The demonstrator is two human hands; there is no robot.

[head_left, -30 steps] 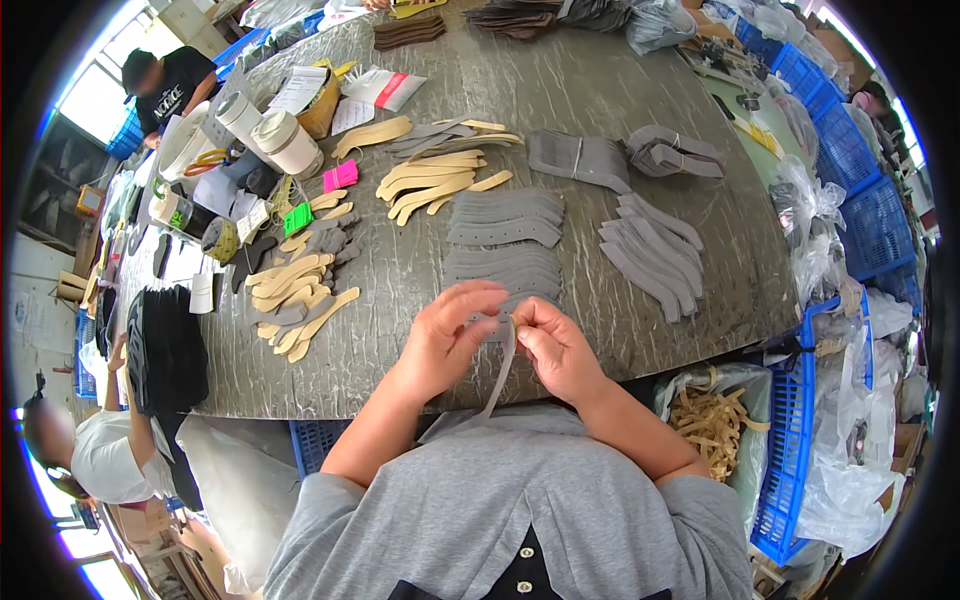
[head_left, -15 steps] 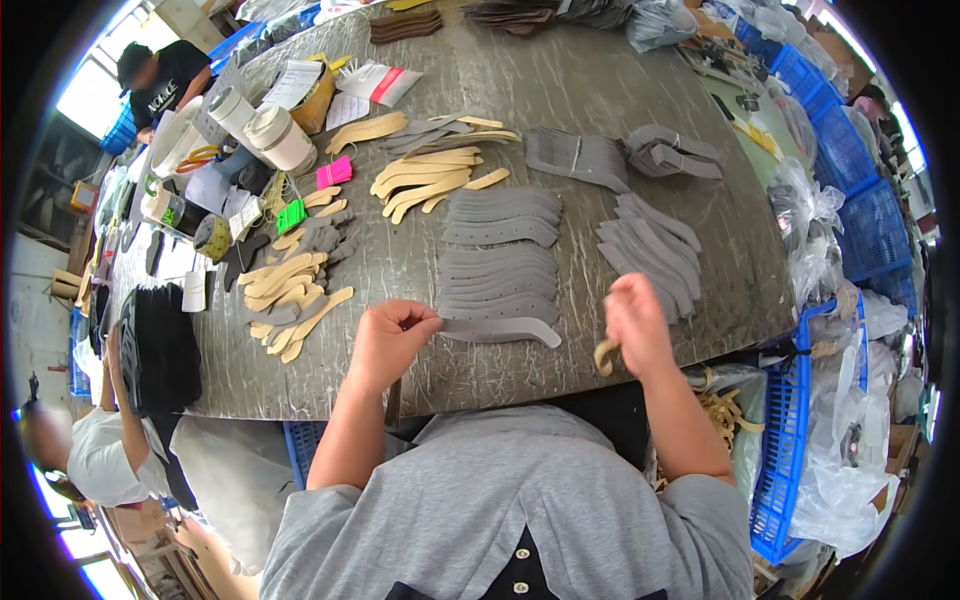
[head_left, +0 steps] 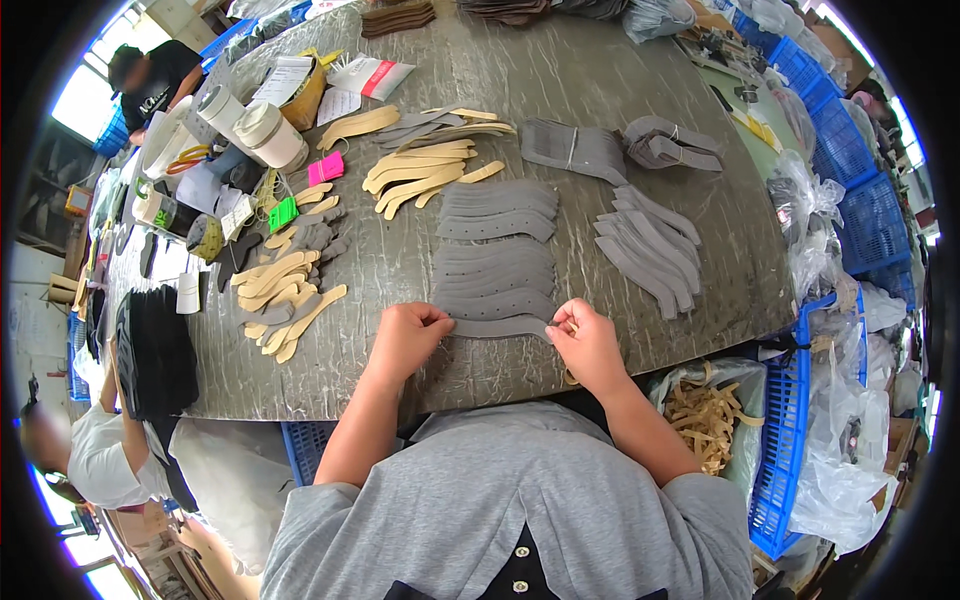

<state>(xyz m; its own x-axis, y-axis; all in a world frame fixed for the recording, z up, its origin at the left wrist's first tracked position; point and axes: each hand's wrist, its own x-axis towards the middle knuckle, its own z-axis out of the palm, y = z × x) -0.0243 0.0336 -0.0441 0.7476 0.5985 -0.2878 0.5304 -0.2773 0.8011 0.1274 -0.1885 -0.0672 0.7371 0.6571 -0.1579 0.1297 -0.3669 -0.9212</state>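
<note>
My left hand [head_left: 406,340] is closed, pinching the left end of a curved grey strap piece [head_left: 500,328] at the near end of a row. My right hand [head_left: 590,348] pinches the same piece's right end, with bits of a thin tan strip showing at its fingers and below them. Just beyond lies a column of overlapping grey strap pieces [head_left: 494,270] with small dark holes. Another fan of grey strap pieces [head_left: 650,245] lies to the right of the column.
Tan curved pieces [head_left: 418,175] lie beyond and to the left. Bundled grey pieces [head_left: 570,150] sit at the back. White jars [head_left: 270,137] crowd the left. At the lower right, a bag [head_left: 710,410] holds tan scraps beside a blue crate [head_left: 782,450]. Two people are at the left.
My right hand has come left and down from beside the right-hand fan, carrying the tan strip, to the grey piece's right end. My left hand has shifted slightly right, still gripping the piece.
</note>
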